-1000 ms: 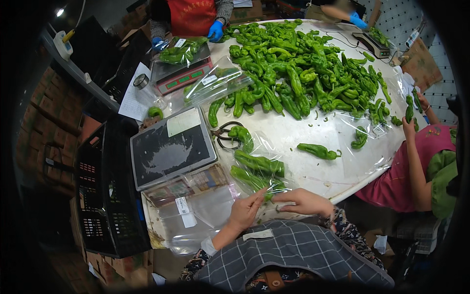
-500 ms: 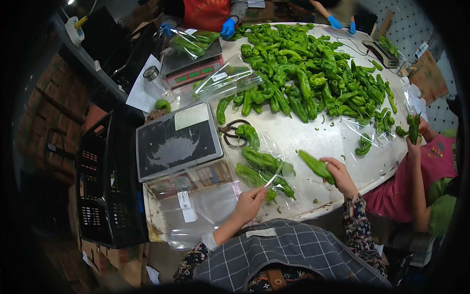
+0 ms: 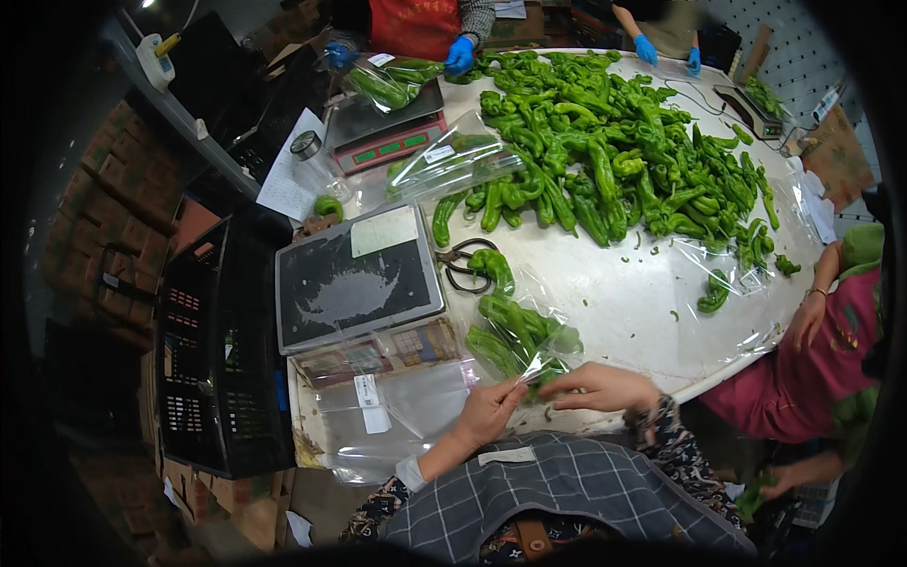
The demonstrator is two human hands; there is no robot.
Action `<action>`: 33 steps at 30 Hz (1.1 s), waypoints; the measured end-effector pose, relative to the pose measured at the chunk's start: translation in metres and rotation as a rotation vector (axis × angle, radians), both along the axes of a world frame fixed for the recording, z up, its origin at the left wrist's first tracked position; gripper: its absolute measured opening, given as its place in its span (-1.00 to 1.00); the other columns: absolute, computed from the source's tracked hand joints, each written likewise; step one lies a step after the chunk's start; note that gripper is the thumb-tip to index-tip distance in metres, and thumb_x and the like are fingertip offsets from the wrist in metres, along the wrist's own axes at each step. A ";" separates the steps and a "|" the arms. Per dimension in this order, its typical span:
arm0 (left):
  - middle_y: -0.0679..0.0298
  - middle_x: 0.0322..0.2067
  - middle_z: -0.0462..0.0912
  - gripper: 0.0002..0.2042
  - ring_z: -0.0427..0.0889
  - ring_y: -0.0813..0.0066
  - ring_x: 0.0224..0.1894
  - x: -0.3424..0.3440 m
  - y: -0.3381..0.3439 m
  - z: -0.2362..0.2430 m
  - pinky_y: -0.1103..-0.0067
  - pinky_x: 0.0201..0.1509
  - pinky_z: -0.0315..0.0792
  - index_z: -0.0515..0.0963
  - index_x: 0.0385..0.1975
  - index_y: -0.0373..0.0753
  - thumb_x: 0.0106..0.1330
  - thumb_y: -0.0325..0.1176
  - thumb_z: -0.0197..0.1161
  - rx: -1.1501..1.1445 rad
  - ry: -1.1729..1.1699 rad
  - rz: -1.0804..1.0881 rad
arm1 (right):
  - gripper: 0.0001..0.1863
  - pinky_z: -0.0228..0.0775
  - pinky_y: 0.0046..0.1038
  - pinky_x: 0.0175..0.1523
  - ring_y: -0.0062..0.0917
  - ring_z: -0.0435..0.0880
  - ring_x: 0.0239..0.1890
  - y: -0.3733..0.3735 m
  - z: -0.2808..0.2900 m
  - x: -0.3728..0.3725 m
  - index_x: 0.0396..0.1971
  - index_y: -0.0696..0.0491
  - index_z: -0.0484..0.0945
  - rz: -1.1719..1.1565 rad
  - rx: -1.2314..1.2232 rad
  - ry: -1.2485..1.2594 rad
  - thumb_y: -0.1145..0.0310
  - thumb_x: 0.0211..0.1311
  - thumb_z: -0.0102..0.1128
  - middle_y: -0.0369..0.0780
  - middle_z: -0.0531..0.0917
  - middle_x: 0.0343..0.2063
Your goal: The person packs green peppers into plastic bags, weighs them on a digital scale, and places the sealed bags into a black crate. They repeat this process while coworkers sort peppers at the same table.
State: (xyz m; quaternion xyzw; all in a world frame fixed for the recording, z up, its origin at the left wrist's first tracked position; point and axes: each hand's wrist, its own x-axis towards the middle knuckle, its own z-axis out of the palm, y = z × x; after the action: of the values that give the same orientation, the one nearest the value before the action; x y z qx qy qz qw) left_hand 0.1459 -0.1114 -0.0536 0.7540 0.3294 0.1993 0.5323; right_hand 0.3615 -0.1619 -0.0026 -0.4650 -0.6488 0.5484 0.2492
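Note:
My left hand (image 3: 487, 411) pinches the open end of a clear plastic bag (image 3: 567, 340) that lies on the white table with several green peppers (image 3: 510, 326) in it. At the bag's mouth is my right hand (image 3: 605, 387), fingers stretched out toward the left one; I see no pepper in it. A curved green pepper (image 3: 491, 269) lies just beyond the bag, beside black-handled scissors (image 3: 461, 265). Left of the bag stands a scale (image 3: 359, 288) with a worn dark top. Flat empty bags (image 3: 397, 406) lie in front of it.
A large heap of green peppers (image 3: 605, 142) covers the far table (image 3: 614, 312). Across it, a blue-gloved person (image 3: 460, 55) handles a filled bag (image 3: 392, 85) above a red scale (image 3: 392, 142). A black crate (image 3: 203, 350) stands left. Another person (image 3: 803, 369) sits close at right.
My right hand has moved left to the bag's mouth, and the pepper it held is out of it. The person at right has lowered their hands, one now holding something green low down.

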 end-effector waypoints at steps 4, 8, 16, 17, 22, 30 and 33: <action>0.03 -0.64 0.46 -0.74 0.46 0.35 -0.67 -0.004 0.003 -0.011 0.57 -0.55 0.33 0.49 -0.16 -0.24 0.24 -0.26 0.07 -0.028 0.043 -0.050 | -0.74 0.38 -0.62 -0.35 -0.65 0.57 -0.46 0.050 0.010 0.018 -0.40 0.17 0.57 -0.364 -0.061 0.123 0.28 0.16 0.01 -0.25 0.62 -0.51; 0.10 -0.73 0.42 -0.74 0.43 0.38 -0.73 -0.006 0.000 -0.001 0.57 -0.62 0.27 0.51 -0.15 -0.16 0.24 -0.23 0.06 -0.001 0.069 -0.079 | -0.46 0.32 -0.36 -0.06 -0.24 0.48 -0.12 0.148 -0.087 0.013 -0.16 0.16 0.47 -0.770 0.456 -0.439 0.02 -0.02 0.14 -0.06 0.55 -0.22; 0.12 -0.68 0.48 -0.74 0.44 0.32 -0.72 -0.015 -0.003 -0.015 0.54 -0.63 0.29 0.49 -0.09 0.00 0.22 -0.23 0.08 0.070 0.033 -0.021 | -0.54 0.24 -0.20 -0.12 -0.15 0.51 -0.34 0.194 -0.107 -0.010 -0.18 0.10 0.38 -0.596 0.363 -0.608 0.20 -0.13 0.13 -0.05 0.57 -0.40; 0.19 -0.71 0.42 -0.74 0.38 0.41 -0.72 -0.013 -0.005 -0.016 0.57 -0.64 0.26 0.49 -0.08 -0.04 0.24 -0.25 0.06 0.066 0.023 -0.027 | -0.60 0.30 -0.28 -0.16 -0.19 0.53 -0.42 0.192 -0.107 -0.005 -0.21 0.09 0.37 -0.748 0.411 -0.387 0.28 -0.11 0.13 -0.03 0.56 -0.41; 0.42 -0.80 0.25 -0.74 0.17 0.70 -0.73 -0.007 -0.008 -0.017 0.68 -0.65 0.13 0.47 -0.08 -0.18 0.29 -0.30 0.00 -0.015 -0.053 -0.003 | -0.70 0.35 -0.61 -0.34 -0.66 0.44 -0.39 0.152 -0.033 0.040 -0.15 0.05 0.35 -0.940 0.486 0.443 0.37 0.08 0.05 -0.29 0.47 -0.31; 0.53 -0.79 0.26 -0.75 0.14 0.85 -0.72 0.015 0.002 0.002 0.76 -0.70 0.01 0.53 -0.18 -0.24 0.30 -0.28 -0.01 -0.475 -0.193 0.149 | -0.70 0.39 -0.69 -0.44 -0.69 0.49 -0.48 -0.007 -0.044 -0.006 -0.11 0.07 0.46 -0.107 -0.172 0.480 0.40 0.13 -0.04 -0.31 0.56 -0.32; 0.44 -0.68 0.42 -0.74 0.32 0.77 -0.60 0.018 -0.003 0.000 0.72 -0.56 0.22 0.51 -0.17 -0.31 0.30 -0.31 -0.03 -0.181 -0.118 0.116 | -0.65 0.30 -0.73 -0.52 -0.74 0.46 -0.45 -0.025 -0.073 -0.031 0.00 0.07 0.37 -0.507 -0.702 0.743 0.29 0.23 -0.10 -0.32 0.52 -0.35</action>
State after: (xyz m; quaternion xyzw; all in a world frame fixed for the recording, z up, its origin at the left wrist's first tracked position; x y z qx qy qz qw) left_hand 0.1643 -0.1143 -0.0540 0.6693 0.3572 0.2434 0.6044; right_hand 0.3309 -0.1873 -0.0753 -0.4370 -0.1647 0.7808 0.4151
